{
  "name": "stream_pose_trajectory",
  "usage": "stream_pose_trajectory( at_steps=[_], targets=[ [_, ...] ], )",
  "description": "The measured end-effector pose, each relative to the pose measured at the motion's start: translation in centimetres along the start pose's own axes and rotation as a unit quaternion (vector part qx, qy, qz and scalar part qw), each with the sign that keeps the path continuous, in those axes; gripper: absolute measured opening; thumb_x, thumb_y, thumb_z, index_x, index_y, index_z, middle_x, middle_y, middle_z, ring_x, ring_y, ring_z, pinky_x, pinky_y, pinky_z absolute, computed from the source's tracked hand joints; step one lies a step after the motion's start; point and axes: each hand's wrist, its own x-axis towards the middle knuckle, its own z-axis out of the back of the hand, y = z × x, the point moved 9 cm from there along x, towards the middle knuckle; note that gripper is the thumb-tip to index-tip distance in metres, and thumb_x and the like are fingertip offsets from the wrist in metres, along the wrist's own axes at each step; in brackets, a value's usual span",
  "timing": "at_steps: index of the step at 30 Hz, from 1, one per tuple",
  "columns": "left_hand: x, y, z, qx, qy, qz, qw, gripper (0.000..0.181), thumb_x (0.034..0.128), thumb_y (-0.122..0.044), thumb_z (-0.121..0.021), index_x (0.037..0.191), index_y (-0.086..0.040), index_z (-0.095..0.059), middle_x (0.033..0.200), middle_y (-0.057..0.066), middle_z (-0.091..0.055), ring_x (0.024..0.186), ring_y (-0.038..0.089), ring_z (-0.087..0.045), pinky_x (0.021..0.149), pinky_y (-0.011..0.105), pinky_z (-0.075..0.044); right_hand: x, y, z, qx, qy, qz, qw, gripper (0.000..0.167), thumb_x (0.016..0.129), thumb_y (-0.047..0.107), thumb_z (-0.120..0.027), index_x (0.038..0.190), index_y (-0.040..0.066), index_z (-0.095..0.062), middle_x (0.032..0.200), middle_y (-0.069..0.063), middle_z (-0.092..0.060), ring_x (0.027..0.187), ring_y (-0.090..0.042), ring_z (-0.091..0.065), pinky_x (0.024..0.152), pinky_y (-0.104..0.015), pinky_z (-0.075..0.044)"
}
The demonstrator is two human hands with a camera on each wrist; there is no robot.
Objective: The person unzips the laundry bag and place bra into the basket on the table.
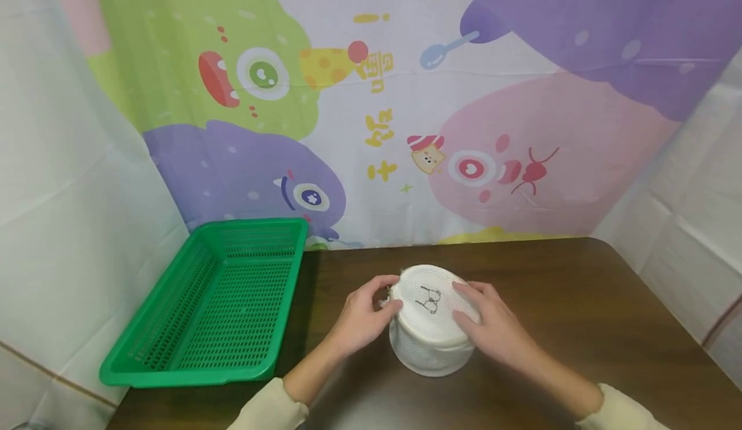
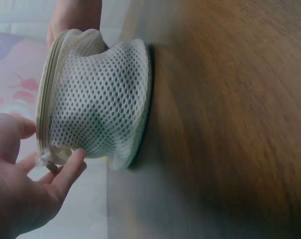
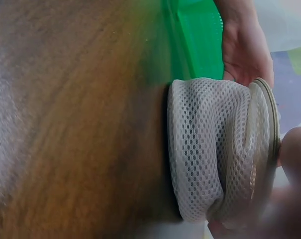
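A round white mesh bag [image 1: 431, 353] with a zipped rim and a small line drawing on its lid stands on the brown table. My left hand [image 1: 362, 317] holds its left rim, thumb on the lid's edge and fingers around the side, by the zipper pull. On the right, my right hand [image 1: 498, 327] grips the rim with thumb and fingers on the lid. The left wrist view shows the mesh wall [image 2: 98, 94] and left hand [image 2: 26, 184]; in the right wrist view the mesh side [image 3: 195, 149] is creased beside the blurred right hand [image 3: 284, 199].
A green plastic basket [image 1: 232, 314] stands on the left of the brown table [image 1: 551, 275]. Behind the table hangs a curtain [image 1: 400, 217] with cartoon figures. White tiled walls or sheets flank both sides.
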Motion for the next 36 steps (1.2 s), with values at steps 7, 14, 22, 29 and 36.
stream_pose_trajectory(
  at_steps=[7,14,22,29,36],
  targets=[
    [-0.1,0.1,-0.3,0.006,0.006,0.006,0.9999,0.042,0.1036,-0.018,-0.078,0.145,-0.009,-0.072,0.145,0.018,-0.076,0.126,0.035,-0.074,0.106,0.049,-0.063,0.0,-0.3,-0.5,0.000,-0.001,0.010,1.0000,0.053,0.105,0.018,-0.074,0.155,0.001,-0.065,0.157,-0.033,-0.058,0.141,-0.054,-0.064,0.116,-0.073,-0.052],
    [-0.5,0.0,-0.2,-0.004,0.007,0.009,0.9999,0.043,0.1020,-0.018,-0.081,0.142,-0.006,-0.071,0.140,0.021,-0.076,0.123,0.038,-0.077,0.107,0.055,-0.064,0.5,-0.4,-0.5,0.008,-0.004,0.033,0.9994,0.051,0.104,0.015,-0.075,0.152,0.000,-0.067,0.156,-0.034,-0.059,0.139,-0.055,-0.065,0.115,-0.073,-0.053],
    [-1.1,0.2,0.0,0.009,0.003,0.017,0.9998,0.045,0.0993,-0.022,-0.084,0.140,-0.010,-0.070,0.133,0.015,-0.077,0.118,0.028,-0.075,0.103,0.043,-0.063,1.1,-0.3,-0.6,0.007,0.005,0.058,0.9983,0.049,0.103,0.014,-0.074,0.151,0.003,-0.070,0.152,-0.030,-0.063,0.136,-0.051,-0.067,0.114,-0.072,-0.054],
    [-1.2,-0.1,0.3,0.017,0.004,0.006,0.9998,0.044,0.0998,-0.021,-0.084,0.140,-0.009,-0.070,0.137,0.015,-0.076,0.120,0.030,-0.076,0.107,0.049,-0.065,1.3,-0.4,-0.5,-0.009,0.009,0.069,0.9976,0.048,0.105,0.016,-0.072,0.152,0.005,-0.069,0.152,-0.029,-0.064,0.136,-0.050,-0.068,0.114,-0.071,-0.055],
    [-0.6,-0.3,0.4,0.013,0.002,0.001,0.9999,0.044,0.1039,-0.017,-0.078,0.147,-0.008,-0.070,0.148,0.019,-0.072,0.126,0.040,-0.077,0.106,0.055,-0.066,0.6,-0.3,0.3,0.000,0.006,0.049,0.9988,0.049,0.108,0.024,-0.073,0.153,0.006,-0.069,0.160,-0.031,-0.059,0.144,-0.055,-0.063,0.117,-0.075,-0.052]
  ],
)
